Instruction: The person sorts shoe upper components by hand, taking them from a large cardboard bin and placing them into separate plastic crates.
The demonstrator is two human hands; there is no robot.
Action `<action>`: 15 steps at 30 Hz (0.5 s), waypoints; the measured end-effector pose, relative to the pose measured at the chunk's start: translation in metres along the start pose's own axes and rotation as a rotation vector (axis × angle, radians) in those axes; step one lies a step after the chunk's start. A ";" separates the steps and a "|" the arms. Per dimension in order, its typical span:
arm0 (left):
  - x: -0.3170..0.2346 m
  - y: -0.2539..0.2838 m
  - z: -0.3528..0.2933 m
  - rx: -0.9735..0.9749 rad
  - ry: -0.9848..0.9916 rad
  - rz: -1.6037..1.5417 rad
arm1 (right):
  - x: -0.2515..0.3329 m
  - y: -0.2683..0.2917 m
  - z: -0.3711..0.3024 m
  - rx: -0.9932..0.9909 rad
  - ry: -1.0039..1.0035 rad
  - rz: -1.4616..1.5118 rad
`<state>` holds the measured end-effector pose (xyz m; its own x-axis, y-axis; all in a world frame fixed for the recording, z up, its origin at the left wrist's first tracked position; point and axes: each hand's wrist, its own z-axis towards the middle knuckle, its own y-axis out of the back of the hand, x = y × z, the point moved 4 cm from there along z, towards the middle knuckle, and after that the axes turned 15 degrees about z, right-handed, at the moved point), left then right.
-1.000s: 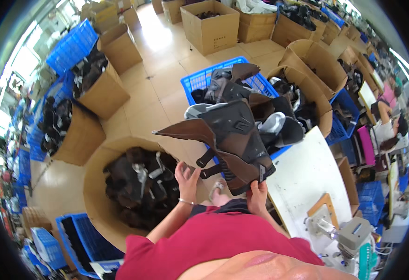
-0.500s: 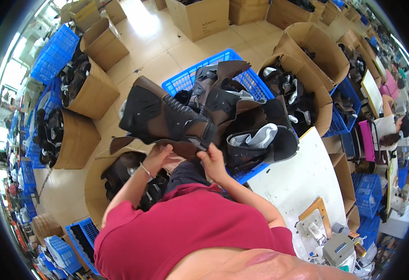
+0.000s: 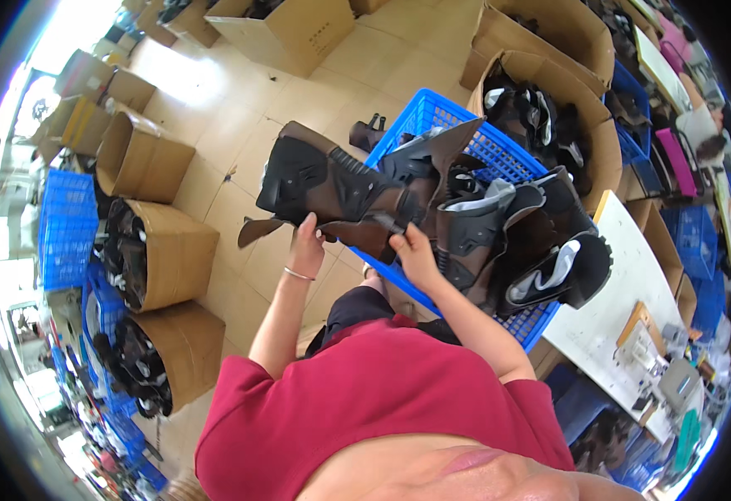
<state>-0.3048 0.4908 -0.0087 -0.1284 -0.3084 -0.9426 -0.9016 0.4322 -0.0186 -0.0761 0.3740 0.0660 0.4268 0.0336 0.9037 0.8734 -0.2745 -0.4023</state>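
A brown and black boot upper [image 3: 332,179], with a ribbed strip along its top, is held out in front of me. My left hand [image 3: 305,247] grips its lower edge, fingers closed and partly hidden under the material. At the narrower right end, my right hand [image 3: 416,255] pinches the edge near a dark strap. Just to the right, a blue plastic crate [image 3: 499,149] is heaped with more boot uppers [image 3: 466,238]. One upper [image 3: 559,271] in the heap shows a light grey lining.
A white table [image 3: 612,284] carries a sewing machine [image 3: 678,382] on my right. Cardboard boxes [image 3: 180,255] of dark uppers stand at left, another box [image 3: 606,138] beyond the crate. A large box [image 3: 299,37] sits at the back on the tiled floor.
The view has turned, so crate and table appear further right. The held upper has shifted right in the picture and stays in both hands. The box by my legs is mostly out of sight.
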 end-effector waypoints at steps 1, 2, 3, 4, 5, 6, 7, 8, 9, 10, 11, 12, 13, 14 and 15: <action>-0.015 -0.011 0.006 0.034 0.025 -0.013 | -0.007 0.007 0.015 -0.100 -0.030 -0.048; -0.031 -0.020 0.009 -0.213 -0.024 0.060 | -0.019 0.015 0.029 -0.205 -0.146 -0.111; -0.046 -0.028 0.004 -0.480 -0.075 0.138 | -0.030 0.020 0.039 -0.290 -0.264 -0.170; -0.040 -0.028 0.003 -0.607 -0.073 0.183 | -0.030 0.019 0.049 -0.338 -0.135 -0.104; -0.022 -0.025 0.000 -0.605 -0.056 0.172 | -0.024 0.026 0.056 -0.362 -0.058 -0.035; -0.011 -0.029 -0.006 -0.548 -0.334 0.824 | -0.017 0.038 0.065 -0.505 -0.044 -0.062; 0.012 -0.041 -0.012 -0.438 -0.603 1.474 | 0.007 0.040 0.080 -0.606 -0.012 -0.128; 0.040 -0.043 -0.011 -0.240 -0.451 1.331 | 0.014 0.053 0.092 -0.701 0.071 -0.086; 0.076 -0.049 -0.007 -0.043 -0.322 1.176 | -0.008 0.099 0.107 -0.836 0.064 -0.152; 0.171 -0.021 -0.010 -0.418 -0.530 1.348 | -0.028 0.098 0.147 -0.735 -0.026 -0.128; 0.150 -0.039 -0.036 -0.357 -0.559 1.309 | -0.052 0.146 0.151 -0.670 -0.124 -0.082; 0.107 -0.047 -0.032 -0.181 -0.625 1.215 | -0.071 0.168 0.155 -0.685 -0.196 -0.125; 0.056 -0.043 -0.028 -0.014 -0.682 1.122 | -0.087 0.184 0.157 -0.692 -0.270 -0.164; 0.033 -0.046 -0.019 0.528 -0.073 1.344 | -0.096 0.200 0.161 -0.709 -0.258 -0.162; 0.012 -0.050 -0.023 0.533 -0.086 1.349 | -0.103 0.215 0.163 -0.828 -0.279 -0.280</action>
<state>-0.2708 0.4459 -0.0113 -0.6958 0.6219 -0.3593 0.1429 0.6101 0.7793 0.1061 0.4683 -0.1372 0.3601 0.4037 0.8410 0.5526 -0.8186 0.1564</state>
